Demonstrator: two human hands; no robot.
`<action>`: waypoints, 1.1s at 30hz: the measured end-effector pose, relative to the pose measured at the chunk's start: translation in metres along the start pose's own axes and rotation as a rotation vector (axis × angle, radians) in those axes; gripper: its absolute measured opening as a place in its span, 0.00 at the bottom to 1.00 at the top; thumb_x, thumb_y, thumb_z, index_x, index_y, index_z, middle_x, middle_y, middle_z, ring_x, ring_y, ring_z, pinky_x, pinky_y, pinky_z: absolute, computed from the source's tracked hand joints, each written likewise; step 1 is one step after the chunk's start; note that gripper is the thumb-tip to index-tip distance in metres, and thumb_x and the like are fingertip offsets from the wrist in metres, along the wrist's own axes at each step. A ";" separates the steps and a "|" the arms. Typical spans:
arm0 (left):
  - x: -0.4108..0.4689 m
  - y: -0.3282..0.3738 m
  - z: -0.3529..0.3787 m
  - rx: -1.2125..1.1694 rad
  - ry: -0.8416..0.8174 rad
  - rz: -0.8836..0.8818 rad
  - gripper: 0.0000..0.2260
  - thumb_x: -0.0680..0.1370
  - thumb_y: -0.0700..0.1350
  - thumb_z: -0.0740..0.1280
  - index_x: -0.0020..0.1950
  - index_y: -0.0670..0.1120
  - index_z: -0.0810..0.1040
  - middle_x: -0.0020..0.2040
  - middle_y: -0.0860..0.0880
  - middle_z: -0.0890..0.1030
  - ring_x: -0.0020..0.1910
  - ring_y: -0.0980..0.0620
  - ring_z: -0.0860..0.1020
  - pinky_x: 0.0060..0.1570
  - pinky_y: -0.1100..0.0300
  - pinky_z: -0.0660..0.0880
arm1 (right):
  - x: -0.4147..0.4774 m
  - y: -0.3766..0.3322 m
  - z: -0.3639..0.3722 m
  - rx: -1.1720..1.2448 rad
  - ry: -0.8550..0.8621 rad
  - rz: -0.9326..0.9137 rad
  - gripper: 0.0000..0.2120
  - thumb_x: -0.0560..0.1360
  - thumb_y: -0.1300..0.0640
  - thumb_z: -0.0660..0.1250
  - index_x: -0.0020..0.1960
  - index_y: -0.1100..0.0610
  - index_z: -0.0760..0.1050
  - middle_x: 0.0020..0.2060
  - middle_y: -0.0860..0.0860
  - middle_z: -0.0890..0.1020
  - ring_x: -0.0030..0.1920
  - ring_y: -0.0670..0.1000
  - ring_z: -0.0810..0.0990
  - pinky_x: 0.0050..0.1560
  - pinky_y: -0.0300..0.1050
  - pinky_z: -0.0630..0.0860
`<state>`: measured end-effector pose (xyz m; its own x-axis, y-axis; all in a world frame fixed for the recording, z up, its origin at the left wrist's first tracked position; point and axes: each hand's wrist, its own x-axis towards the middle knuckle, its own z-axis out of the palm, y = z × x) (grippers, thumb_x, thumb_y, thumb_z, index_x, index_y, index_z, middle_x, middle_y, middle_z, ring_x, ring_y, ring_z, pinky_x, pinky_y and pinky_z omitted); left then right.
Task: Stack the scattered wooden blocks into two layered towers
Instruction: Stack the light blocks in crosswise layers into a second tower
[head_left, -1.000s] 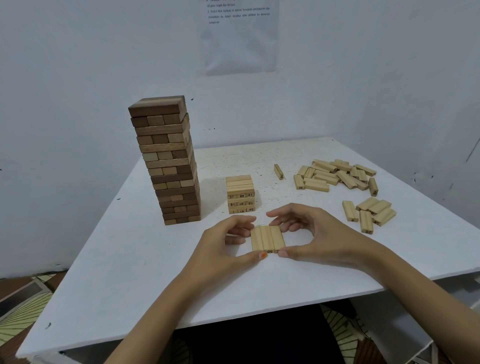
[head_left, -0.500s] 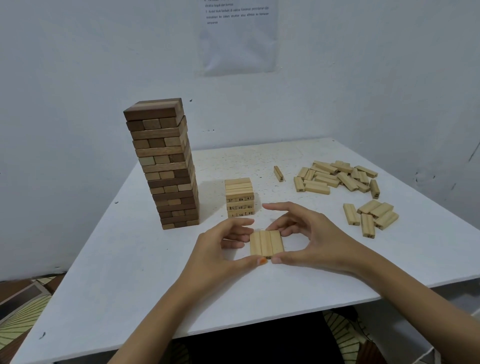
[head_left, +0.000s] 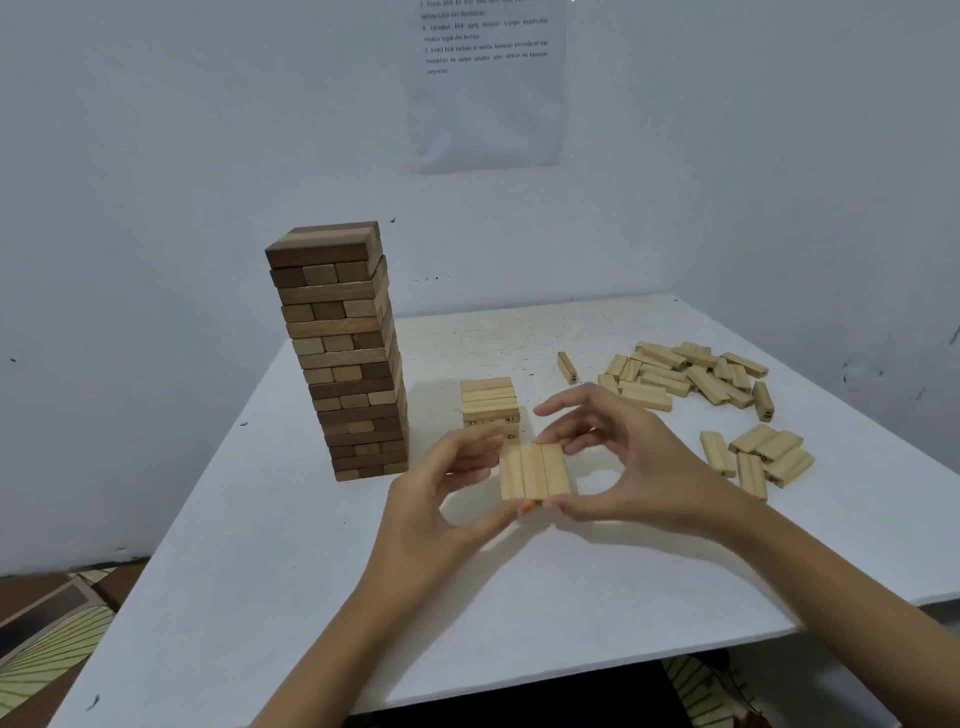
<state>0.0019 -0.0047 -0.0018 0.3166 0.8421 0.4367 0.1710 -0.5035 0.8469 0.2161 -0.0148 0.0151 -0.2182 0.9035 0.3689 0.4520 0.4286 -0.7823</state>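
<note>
Three pale wooden blocks lie side by side as one flat row, held between my two hands just above the white table. My left hand pinches the row from the left and near end. My right hand pinches it from the right, thumb at the near end. Just behind them stands a short pale tower of numbered blocks. A tall tower of mixed brown and tan blocks rises at the left.
A heap of loose pale blocks lies at the right rear, and a smaller group sits nearer on the right. One single block lies apart behind the short tower. White walls close in at the back and right.
Both hands have lifted the three-block row off the table and carried it a little toward the short pale tower. The towers and loose blocks stay put.
</note>
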 end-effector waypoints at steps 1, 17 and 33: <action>0.004 0.003 -0.001 -0.015 0.026 0.011 0.24 0.67 0.38 0.77 0.61 0.48 0.76 0.57 0.57 0.81 0.55 0.58 0.79 0.55 0.65 0.75 | 0.007 -0.003 -0.002 -0.006 0.011 -0.019 0.32 0.62 0.63 0.81 0.61 0.49 0.74 0.50 0.48 0.83 0.55 0.49 0.80 0.59 0.47 0.76; 0.054 -0.007 0.008 0.031 0.339 -0.028 0.15 0.74 0.36 0.70 0.59 0.48 0.79 0.54 0.57 0.81 0.56 0.61 0.79 0.51 0.74 0.73 | 0.089 0.010 -0.011 -0.017 -0.028 0.018 0.28 0.64 0.56 0.81 0.60 0.48 0.74 0.50 0.45 0.84 0.56 0.44 0.79 0.59 0.45 0.75; 0.057 -0.018 0.006 0.151 0.289 -0.031 0.12 0.75 0.35 0.69 0.52 0.51 0.81 0.60 0.50 0.80 0.61 0.55 0.77 0.49 0.78 0.71 | 0.094 0.029 0.000 -0.009 -0.034 0.046 0.27 0.65 0.54 0.80 0.61 0.45 0.75 0.52 0.41 0.83 0.56 0.44 0.77 0.60 0.49 0.74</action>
<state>0.0228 0.0516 0.0060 0.0343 0.8668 0.4975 0.3200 -0.4811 0.8162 0.2091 0.0823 0.0271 -0.2267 0.9215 0.3153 0.4702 0.3870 -0.7932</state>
